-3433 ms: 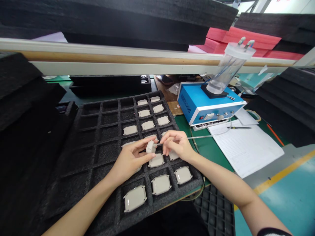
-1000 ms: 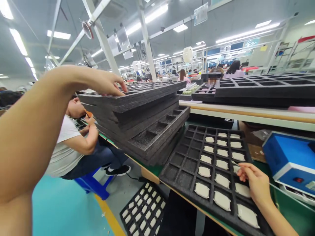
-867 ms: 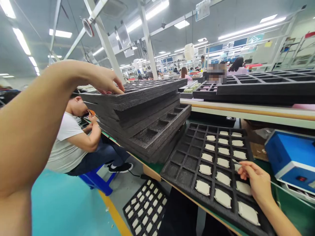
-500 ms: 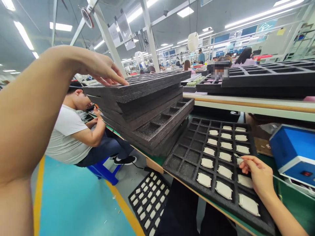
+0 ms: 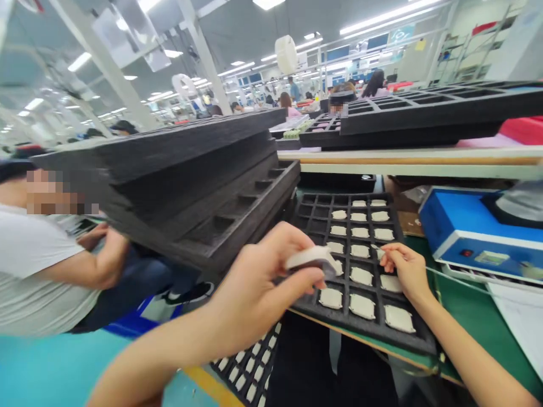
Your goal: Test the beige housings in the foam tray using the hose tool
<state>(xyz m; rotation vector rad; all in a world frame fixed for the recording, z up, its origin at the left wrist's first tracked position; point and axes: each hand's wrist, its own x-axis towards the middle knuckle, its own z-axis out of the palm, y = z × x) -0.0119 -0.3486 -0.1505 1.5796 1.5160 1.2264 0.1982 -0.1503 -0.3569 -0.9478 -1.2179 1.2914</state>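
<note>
Pinching one beige housing (image 5: 311, 259) in the left hand (image 5: 258, 285), the person rests the right hand (image 5: 407, 270), fingers curled on a thin probe, over the foam tray (image 5: 316, 206): right columns filled, left cells empty.

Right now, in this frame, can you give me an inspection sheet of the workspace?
Surface: green bench top, partly covered.
Job's things: black foam grid tray with beige plastic housings in its right-hand cells; one beige plastic housing lifted above it.
Clutter: stack of black foam trays; blue metal test box; white paper sheet.
Grippers: left hand pinches the lifted housing; right hand holds a thin metal probe over the tray.
Cables: thin pale tube beyond the right hand.
Surroundings: seated co-worker in white shirt; factory hall.
</note>
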